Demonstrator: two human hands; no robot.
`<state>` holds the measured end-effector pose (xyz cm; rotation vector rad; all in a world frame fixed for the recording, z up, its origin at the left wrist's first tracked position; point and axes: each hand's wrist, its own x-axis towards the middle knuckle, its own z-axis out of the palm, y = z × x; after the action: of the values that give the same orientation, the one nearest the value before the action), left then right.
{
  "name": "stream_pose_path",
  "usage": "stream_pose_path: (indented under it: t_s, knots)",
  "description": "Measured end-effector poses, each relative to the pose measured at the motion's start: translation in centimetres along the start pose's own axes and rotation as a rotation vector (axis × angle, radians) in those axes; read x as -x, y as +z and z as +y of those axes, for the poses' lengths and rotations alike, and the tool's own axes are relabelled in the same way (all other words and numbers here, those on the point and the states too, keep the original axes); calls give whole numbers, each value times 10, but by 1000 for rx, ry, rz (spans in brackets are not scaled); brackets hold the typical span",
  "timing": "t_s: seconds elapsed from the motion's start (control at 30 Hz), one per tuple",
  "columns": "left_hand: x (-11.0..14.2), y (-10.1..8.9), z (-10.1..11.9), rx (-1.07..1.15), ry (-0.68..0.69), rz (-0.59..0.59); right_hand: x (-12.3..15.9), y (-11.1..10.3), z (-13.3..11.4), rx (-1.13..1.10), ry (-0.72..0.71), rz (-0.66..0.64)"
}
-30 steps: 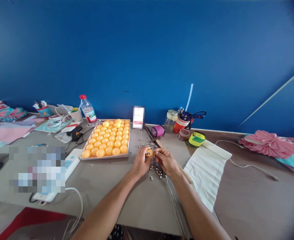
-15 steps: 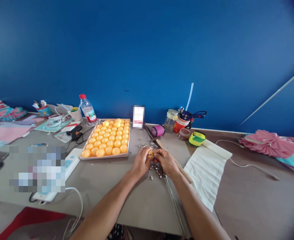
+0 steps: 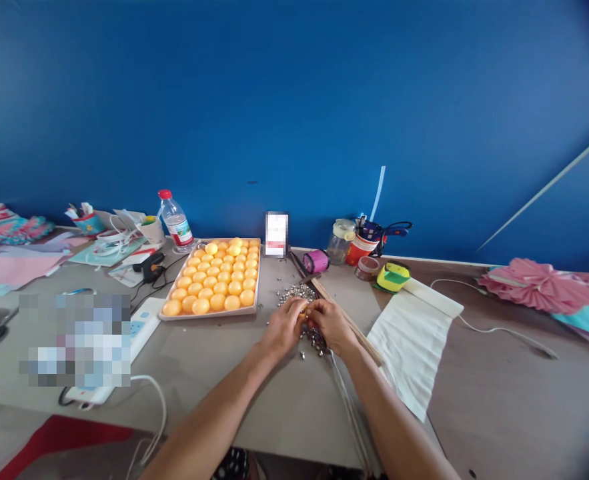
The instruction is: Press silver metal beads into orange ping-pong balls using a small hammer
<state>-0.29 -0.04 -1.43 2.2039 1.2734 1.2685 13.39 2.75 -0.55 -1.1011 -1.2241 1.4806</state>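
Observation:
My left hand (image 3: 284, 327) is closed around an orange ball (image 3: 303, 314), which looks like a ping-pong ball and is mostly covered by the fingers. On the ball's right side, the fingertips of my right hand (image 3: 331, 325) are pinched together against it. Whatever they hold is too small or hidden to name. Beneath and around both hands lies a loose pile of small shiny silver beads or bells (image 3: 294, 292). Left of the hands, a shallow tray (image 3: 258, 283) carries rows of matching orange balls (image 3: 205, 293).
Wooden sticks (image 3: 347, 317) lie beside my right hand, near a white cloth (image 3: 409, 347). A purple spool (image 3: 316, 261), a glass jar (image 3: 341, 243) and a red cup (image 3: 360, 251) stand behind. At left are a bottle (image 3: 177, 223) and a power strip (image 3: 147, 323).
My fingers have drawn closer around the ball, and less of it shows now. The right fingertips have shifted slightly at its side. The view has moved a little; the tray stays put.

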Motion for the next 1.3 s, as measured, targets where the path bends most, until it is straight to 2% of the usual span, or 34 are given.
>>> stream_pose_path:
  t_s: [0.33,0.47,0.6,0.67,0.77,0.83,0.9,1.0,1.1,1.3]
  knots:
    - [0,1,-1,10,13,-4,4,5,-1,-131,97,12]
    - [0,4,1,73,-110,65,1,5,-1,-136,82,15]
    - [-3,2,4,186,-243,113,-3,-9,-9,-192,-14,34]
    - [-4,-1,7,226,-281,130,-6,-19,-11,-71,-104,92]
    - [-6,-5,10,242,-310,165,-9,-28,-9,339,-244,145]
    - [-6,-7,10,232,-286,172,-8,-27,-4,622,-319,127]
    - [-7,-8,10,216,-238,171,-5,-23,-1,893,-333,83]
    - [-7,-8,8,205,-185,163,1,-16,-2,1210,-281,25]
    - [-7,-8,7,230,-220,163,3,-12,-3,1339,-277,1]
    - [-7,-7,9,339,-344,172,-1,-12,-1,1344,-297,32]
